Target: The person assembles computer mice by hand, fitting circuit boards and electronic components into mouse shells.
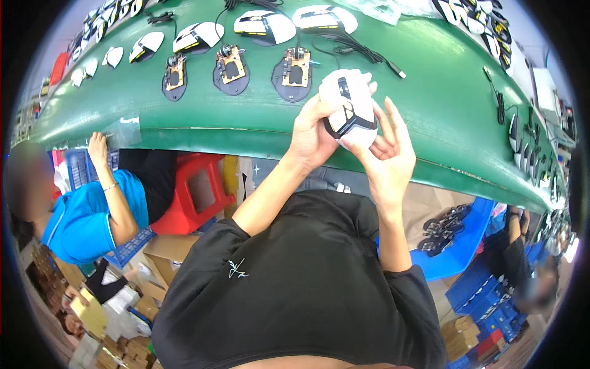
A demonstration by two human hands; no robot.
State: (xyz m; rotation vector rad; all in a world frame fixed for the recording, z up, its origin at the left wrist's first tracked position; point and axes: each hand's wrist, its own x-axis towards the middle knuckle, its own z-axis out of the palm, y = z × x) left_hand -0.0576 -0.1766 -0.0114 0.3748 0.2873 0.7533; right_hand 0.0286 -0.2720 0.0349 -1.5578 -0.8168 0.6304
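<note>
**Two hands hold a white mouse over the green belt**

At the far left, a co-worker in a blue shirt (80, 221) rests a hand on the edge of the green belt (203, 117). Near them stands a red stool (193, 194). On the belt lie three mouse bases with circuit boards (230, 69), and finished white mice (264, 26) behind them. The left hand (310, 136) wraps its fingers around a white and black computer mouse (350, 107), just above the belt's near edge. The right hand (390, 150) cups the mouse from below, fingers spread loosely. A blue tray (458, 246) sits at the lower right.
</note>
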